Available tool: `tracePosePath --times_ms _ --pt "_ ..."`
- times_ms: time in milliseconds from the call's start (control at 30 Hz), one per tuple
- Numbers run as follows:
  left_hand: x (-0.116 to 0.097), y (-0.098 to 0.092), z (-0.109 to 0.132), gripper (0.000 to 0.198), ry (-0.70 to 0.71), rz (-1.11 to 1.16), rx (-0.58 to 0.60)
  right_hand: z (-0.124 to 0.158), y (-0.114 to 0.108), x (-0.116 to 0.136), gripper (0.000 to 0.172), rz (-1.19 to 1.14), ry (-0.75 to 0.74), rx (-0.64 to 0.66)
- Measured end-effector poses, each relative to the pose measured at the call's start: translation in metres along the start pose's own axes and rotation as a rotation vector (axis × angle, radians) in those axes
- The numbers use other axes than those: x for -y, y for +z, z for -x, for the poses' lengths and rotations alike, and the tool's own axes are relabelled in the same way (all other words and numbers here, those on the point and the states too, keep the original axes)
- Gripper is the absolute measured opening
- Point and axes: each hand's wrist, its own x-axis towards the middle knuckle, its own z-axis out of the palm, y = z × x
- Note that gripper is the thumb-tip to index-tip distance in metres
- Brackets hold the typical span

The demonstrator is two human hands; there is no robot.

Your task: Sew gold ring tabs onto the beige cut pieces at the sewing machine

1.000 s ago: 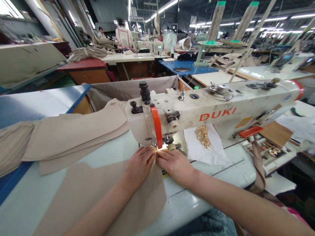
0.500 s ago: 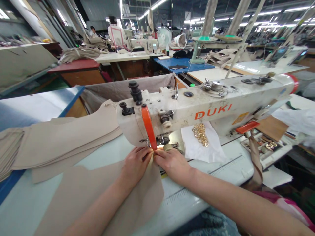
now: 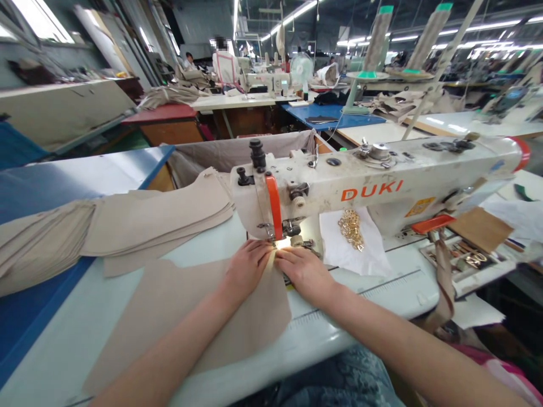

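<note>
A beige fabric panel [image 3: 186, 299] lies on the pale sewing table, its far edge at the needle area of a white sewing machine [image 3: 318, 189]. My left hand [image 3: 246, 268] has its fingers pressed together on the panel, left of the lit presser foot area. From the right, my right hand [image 3: 306, 275] grips the same edge, its fingertips close to the left ones. An orange guard [image 3: 275, 208] stands just beyond the fingertips. The needle and the exact fabric edge are hidden by the fingers and machine parts.
Stacked beige panels [image 3: 161, 220] lie at the left. Gold metal rings [image 3: 351, 229] rest on a white cloth [image 3: 331, 249] under the machine arm. A parts tray [image 3: 462, 274] sits at the right. Thread cones [image 3: 379, 39] stand behind; a person [image 3: 226, 68] is in the background.
My view has turned slightly left, so the machine appears farther right. Both hands stay at the needle area; their fingers lie somewhat flatter on the fabric.
</note>
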Motion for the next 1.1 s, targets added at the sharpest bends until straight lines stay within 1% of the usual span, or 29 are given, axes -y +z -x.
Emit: tracePosePath --times_ms 133,233,333,467,633,933,1100 --pt "0.003 -0.003 0.008 0.028 0.11 -0.068 0.07 0.005 -0.002 0.001 0.009 0.003 -0.053 0.003" --pt "0.004 -0.005 0.012 0.03 0.143 -0.09 0.123 0.006 -0.002 0.001 0.008 0.004 -0.075 0.011" --pt "0.004 -0.006 0.013 0.032 0.166 -0.081 0.14 0.005 -0.001 0.0 0.009 0.003 -0.086 0.003" --pt "0.006 -0.005 0.014 0.033 0.161 -0.071 0.131 0.005 0.001 -0.001 0.009 0.013 -0.095 -0.012" --pt "0.008 -0.002 0.017 0.033 0.168 -0.084 0.148 0.006 0.002 0.0 0.009 0.008 -0.094 -0.017" --pt "0.004 -0.005 0.013 0.033 0.152 -0.15 0.222 0.001 0.001 0.0 0.01 0.004 -0.062 0.03" --pt "0.006 -0.005 0.009 0.034 0.143 -0.149 0.196 0.0 0.003 -0.001 0.011 0.003 -0.055 0.02"
